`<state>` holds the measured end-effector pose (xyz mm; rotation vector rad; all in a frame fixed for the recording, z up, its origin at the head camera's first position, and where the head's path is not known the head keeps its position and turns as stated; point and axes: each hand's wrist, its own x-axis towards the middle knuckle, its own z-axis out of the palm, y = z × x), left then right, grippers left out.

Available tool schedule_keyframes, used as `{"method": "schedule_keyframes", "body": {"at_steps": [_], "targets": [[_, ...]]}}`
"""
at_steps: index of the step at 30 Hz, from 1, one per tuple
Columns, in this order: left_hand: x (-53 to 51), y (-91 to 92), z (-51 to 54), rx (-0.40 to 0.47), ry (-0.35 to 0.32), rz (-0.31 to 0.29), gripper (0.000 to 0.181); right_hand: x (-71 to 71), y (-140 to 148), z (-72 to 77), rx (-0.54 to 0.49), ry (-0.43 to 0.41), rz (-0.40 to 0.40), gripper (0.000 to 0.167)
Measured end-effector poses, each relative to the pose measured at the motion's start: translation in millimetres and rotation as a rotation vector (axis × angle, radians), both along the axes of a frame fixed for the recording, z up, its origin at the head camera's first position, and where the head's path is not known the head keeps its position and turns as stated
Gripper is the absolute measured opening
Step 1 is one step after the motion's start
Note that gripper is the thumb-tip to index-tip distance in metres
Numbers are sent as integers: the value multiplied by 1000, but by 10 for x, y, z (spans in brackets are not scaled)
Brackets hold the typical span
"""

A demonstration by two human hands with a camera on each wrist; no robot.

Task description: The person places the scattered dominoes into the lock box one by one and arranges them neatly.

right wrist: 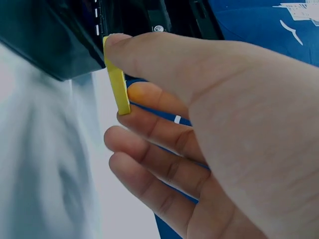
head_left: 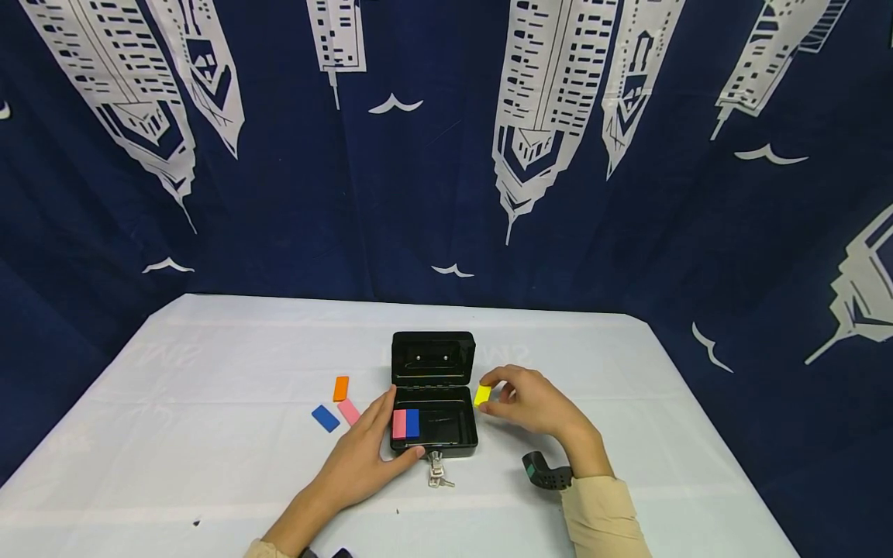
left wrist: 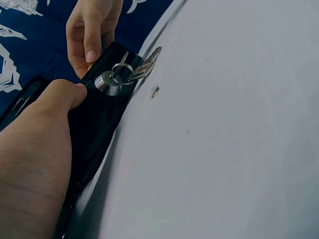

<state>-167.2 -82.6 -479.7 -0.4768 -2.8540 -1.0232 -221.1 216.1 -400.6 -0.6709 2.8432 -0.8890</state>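
Observation:
A black metal cash box [head_left: 449, 446] stands with its lid [head_left: 432, 356] raised. Inside, a pink block [head_left: 399, 424] and a blue block [head_left: 413, 423] lie side by side at the left. My left hand [head_left: 359, 461] rests against the box's left side with its fingers fairly straight, the thumb along the front edge near the lock [left wrist: 107, 84]. Between the thumb and fingertips of my right hand [head_left: 526, 399], a thin yellow block [right wrist: 117, 82] is pinched just off the box's right side.
Left of the box lie an orange block [head_left: 340, 388], a blue block [head_left: 325, 418] and a pink block [head_left: 348, 411], partly behind the left hand. Keys [head_left: 437, 474] on a ring hang at the box's front. The white table [head_left: 230, 349] meets a dark blue printed cloth [head_left: 300, 209].

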Motion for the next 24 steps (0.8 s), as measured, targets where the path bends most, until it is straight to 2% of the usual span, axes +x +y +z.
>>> {"method": "schedule_keyframes", "body": {"at_steps": [20, 24], "targets": [[12, 15, 21, -3, -20, 11, 106, 57, -208, 20, -14, 102, 71, 36], [4, 13, 16, -6, -16, 10, 106, 65, -275, 18, 1, 97, 68, 37]]}}
